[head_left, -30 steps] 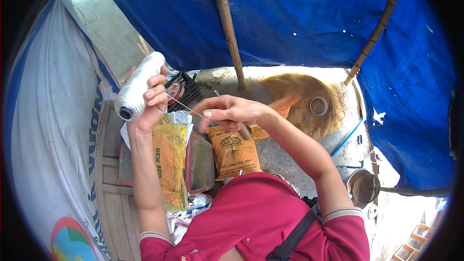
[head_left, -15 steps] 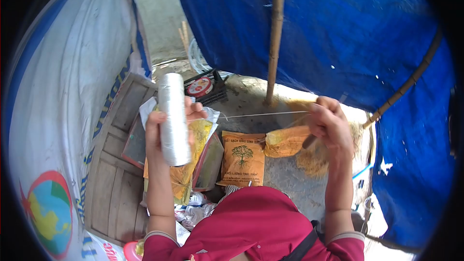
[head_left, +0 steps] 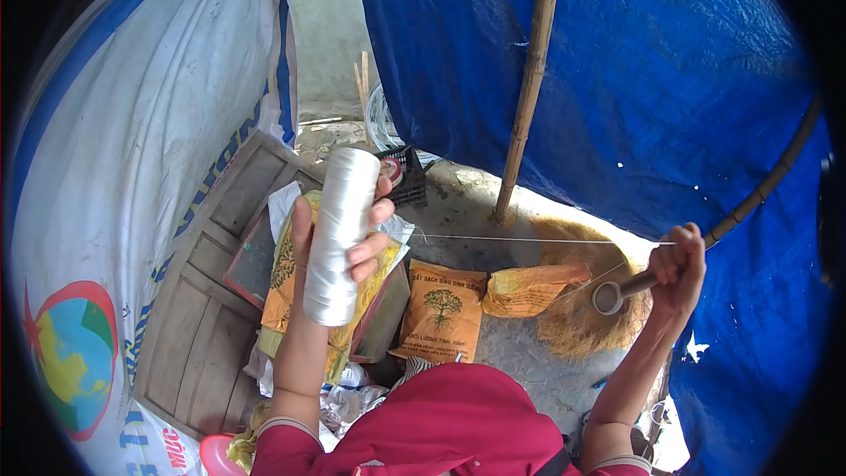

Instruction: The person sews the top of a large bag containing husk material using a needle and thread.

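Observation:
My left hand [head_left: 372,229] is wrapped round a tall spool of white string [head_left: 339,234], tilted slightly. From it a taut strand of string [head_left: 538,239] runs across to my right hand [head_left: 677,269], which is closed on the strand and raised at the right. A brown, handle-like piece with a pale round end [head_left: 608,298] sticks out from beside my right hand; it seems to be held there too, though the fingers hide its far end. Below the strand lie an orange printed bag [head_left: 441,310] and a second orange bag [head_left: 529,289].
A bamboo pole [head_left: 527,97] stands before a blue tarp [head_left: 441,44]. Another curved pole [head_left: 767,181] leans at the right. Brown loose material [head_left: 573,330] covers some floor. Wooden panels [head_left: 207,326], stacked bags and a black crate [head_left: 407,185] are at the left and back.
My right hand has moved right and down, drawing the strand longer. The spool has shifted slightly right as the view moved. The brown piece's round end now shows.

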